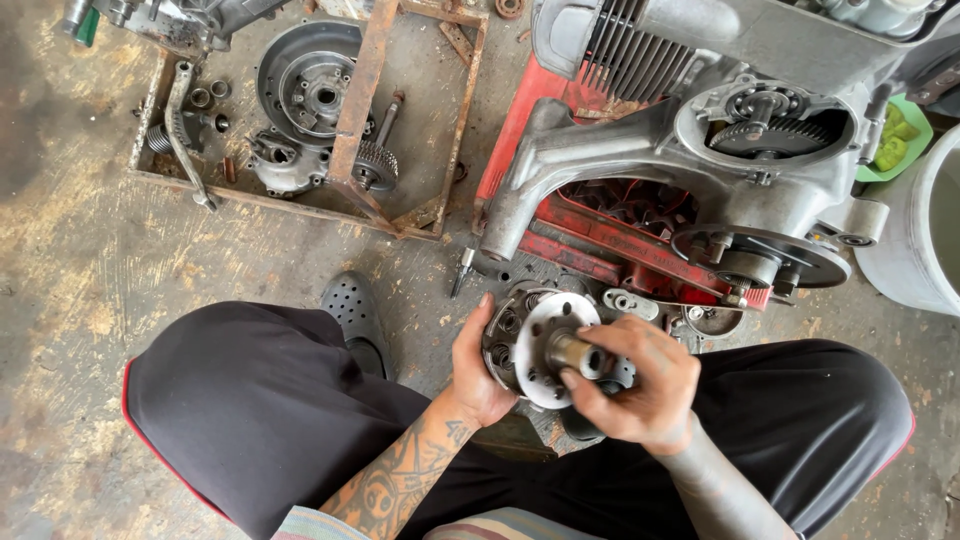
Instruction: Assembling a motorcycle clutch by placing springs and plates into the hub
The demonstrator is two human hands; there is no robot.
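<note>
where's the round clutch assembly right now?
Head view, lower centre: the round clutch assembly is held between the left hand and right hand, above the knees, just in front of the engine case on its red crate.

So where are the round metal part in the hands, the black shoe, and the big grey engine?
Round metal part (537, 345), head view, on its flat silver face.
Black shoe (352, 308), head view, on its perforated top.
Grey engine (610, 150), head view, on the casing's arm.
</note>
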